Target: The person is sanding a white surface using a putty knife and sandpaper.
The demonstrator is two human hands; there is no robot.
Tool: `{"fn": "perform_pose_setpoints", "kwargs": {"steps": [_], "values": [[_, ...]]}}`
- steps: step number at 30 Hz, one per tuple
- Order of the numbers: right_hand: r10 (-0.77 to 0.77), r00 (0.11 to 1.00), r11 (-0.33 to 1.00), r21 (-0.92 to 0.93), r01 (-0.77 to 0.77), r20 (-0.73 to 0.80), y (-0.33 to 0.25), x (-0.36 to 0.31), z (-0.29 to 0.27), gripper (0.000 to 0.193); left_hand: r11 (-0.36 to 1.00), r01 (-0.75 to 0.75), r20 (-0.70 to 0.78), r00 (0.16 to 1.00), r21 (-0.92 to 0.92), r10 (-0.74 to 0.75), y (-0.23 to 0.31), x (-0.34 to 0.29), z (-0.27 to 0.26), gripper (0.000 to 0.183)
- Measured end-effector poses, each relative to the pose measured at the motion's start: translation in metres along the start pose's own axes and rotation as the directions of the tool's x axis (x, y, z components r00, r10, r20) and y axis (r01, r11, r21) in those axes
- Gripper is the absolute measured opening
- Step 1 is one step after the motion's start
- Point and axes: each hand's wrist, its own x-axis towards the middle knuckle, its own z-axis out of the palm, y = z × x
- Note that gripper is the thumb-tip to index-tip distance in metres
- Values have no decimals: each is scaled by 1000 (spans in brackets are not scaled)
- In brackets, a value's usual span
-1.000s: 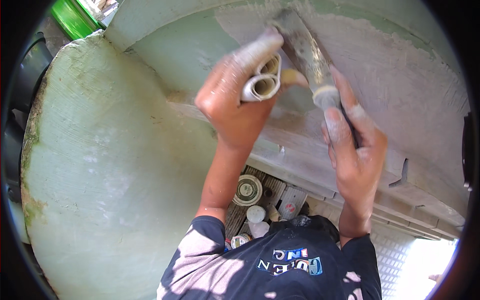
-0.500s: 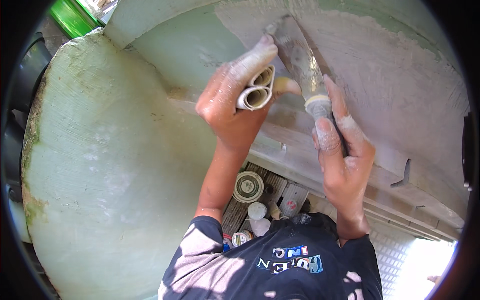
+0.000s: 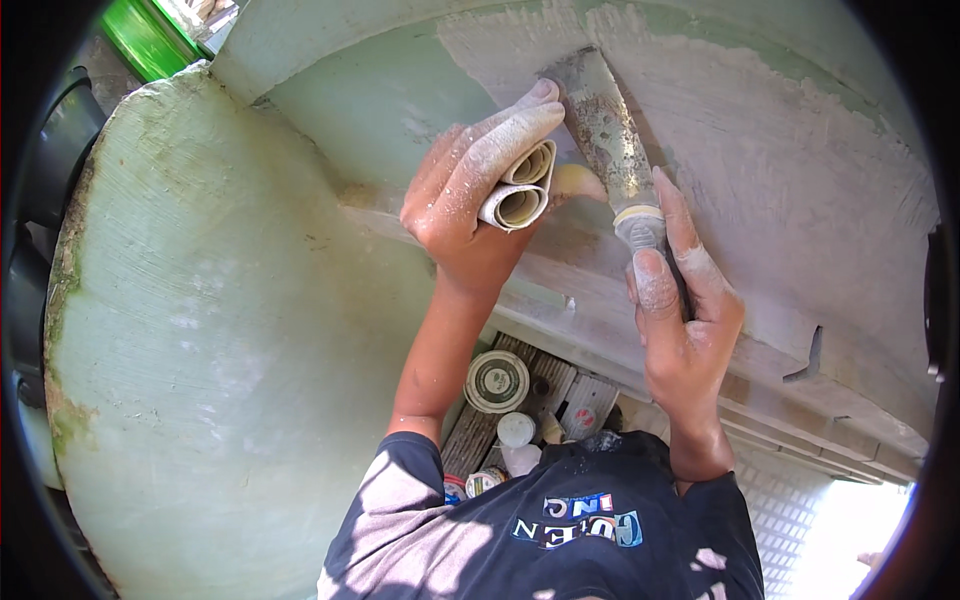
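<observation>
Putty knife [image 3: 605, 130] slid higher on filler patch [image 3: 760, 170]; right hand [image 3: 685, 300] gripping.

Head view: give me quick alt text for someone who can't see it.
The right hand presses a putty knife flat against a pale green curved panel patched with whitish filler. The left hand, dusted white, grips a rolled sheet of sandpaper beside the blade. Below, round tins stand on wooden slats.
</observation>
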Motion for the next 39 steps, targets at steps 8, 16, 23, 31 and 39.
{"fn": "perform_pose_setpoints", "kwargs": {"steps": [8,16,23,31,39], "values": [[142,986,990,-14,-141,92,-1,-42,-37,53,941,279,120,958,-191,-260,48,-17,-41,37],[436,898,869,227,-439,68,62,-139,-102,56,862,357,-252,852,-361,-459,35,-1,-9,61],[432,902,880,226,-417,-18,65,-160,-107,58,918,394,-212,902,52,-376,73,28,55,64],[419,904,893,219,-393,-89,62,-162,-126,65,964,225,242,952,-141,-187,112,-1,37,61],[458,886,872,225,-434,-70,49,-183,-135,61,954,297,300,908,36,-294,98,1,45,77]]}}
